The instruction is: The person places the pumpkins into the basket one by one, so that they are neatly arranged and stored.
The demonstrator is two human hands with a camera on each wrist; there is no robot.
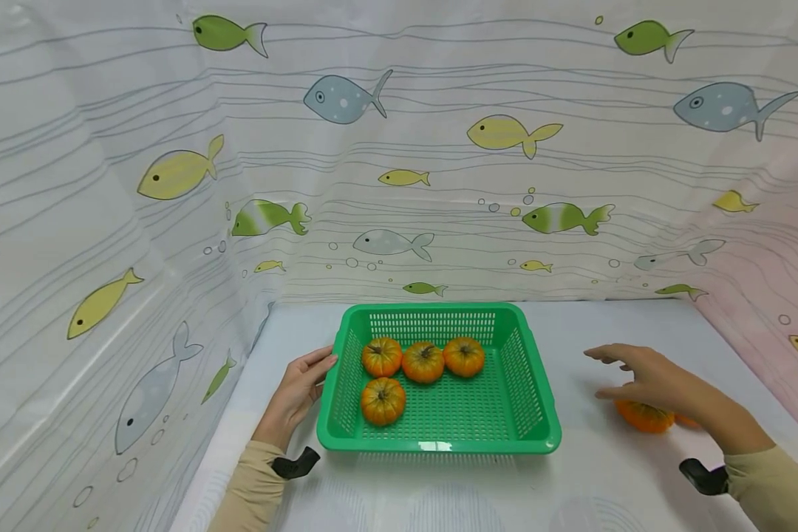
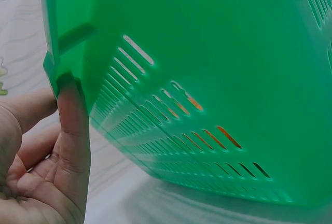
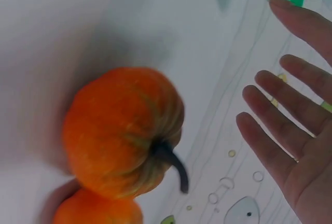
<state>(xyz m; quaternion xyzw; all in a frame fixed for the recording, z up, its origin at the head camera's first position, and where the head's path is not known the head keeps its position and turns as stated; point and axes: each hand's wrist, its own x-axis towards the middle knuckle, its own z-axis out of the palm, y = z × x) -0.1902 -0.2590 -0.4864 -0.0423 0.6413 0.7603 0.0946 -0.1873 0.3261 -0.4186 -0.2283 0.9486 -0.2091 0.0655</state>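
A green plastic basket (image 1: 439,445) stands on the table with several small orange pumpkins (image 1: 423,362) inside, grouped toward its left and back. At its left side, my left hand (image 1: 297,391) pinches the rim between thumb and fingers; the left wrist view shows the fingertips right at the rim (image 2: 51,73). My right hand (image 1: 652,377) is to the right of the basket, fingers spread and holding nothing. Below it lies an orange pumpkin (image 3: 124,130) with a dark curved stem. A second pumpkin (image 3: 98,208) rests against it, partly out of frame and mostly hidden by the forearm in the head view.
White fabric (image 1: 412,170) printed with fish hangs behind the table and along the left and right sides. The pale table (image 1: 592,473) extends around the basket. Each wrist carries a black strap piece (image 1: 295,465) over a beige sleeve (image 1: 249,484).
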